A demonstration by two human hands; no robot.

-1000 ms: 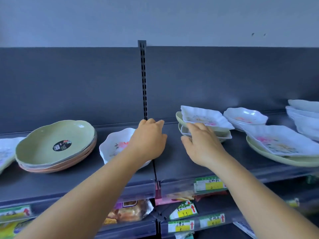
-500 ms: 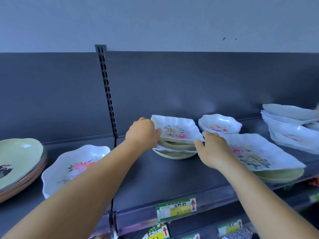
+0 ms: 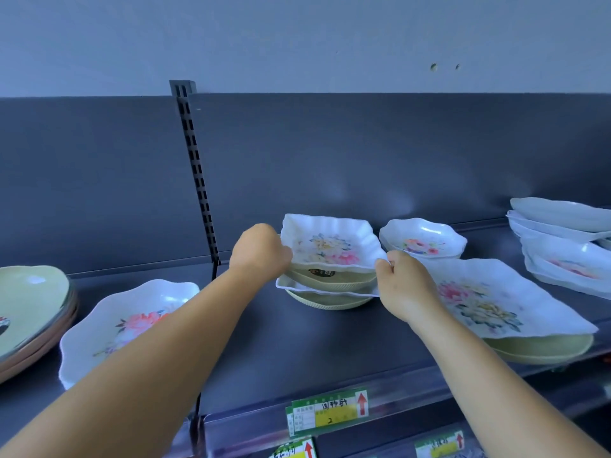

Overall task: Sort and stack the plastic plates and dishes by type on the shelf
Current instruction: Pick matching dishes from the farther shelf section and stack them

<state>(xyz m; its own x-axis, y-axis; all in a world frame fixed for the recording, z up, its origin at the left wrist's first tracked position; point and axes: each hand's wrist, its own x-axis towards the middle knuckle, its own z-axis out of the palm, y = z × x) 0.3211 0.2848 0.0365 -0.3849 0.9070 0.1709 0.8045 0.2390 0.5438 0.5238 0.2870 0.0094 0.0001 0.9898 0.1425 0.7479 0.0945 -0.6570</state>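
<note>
Square dish (image 3: 330, 246) now lifted; price tag (image 3: 327, 414) "2".

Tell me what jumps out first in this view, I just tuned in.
Both hands are on the small square floral dish at mid-shelf: the left hand grips its left edge, the right hand pinches its right corner. It tops a mixed stack of green bowls and a white dish. To the right, a large floral plate lies on green plates.

Slotted metal upright (image 3: 195, 166) against the dark back panel (image 3: 363, 160), pale wall (image 3: 297, 38) above, green-and-yellow price tags (image 3: 327, 412) along the front rail
</note>
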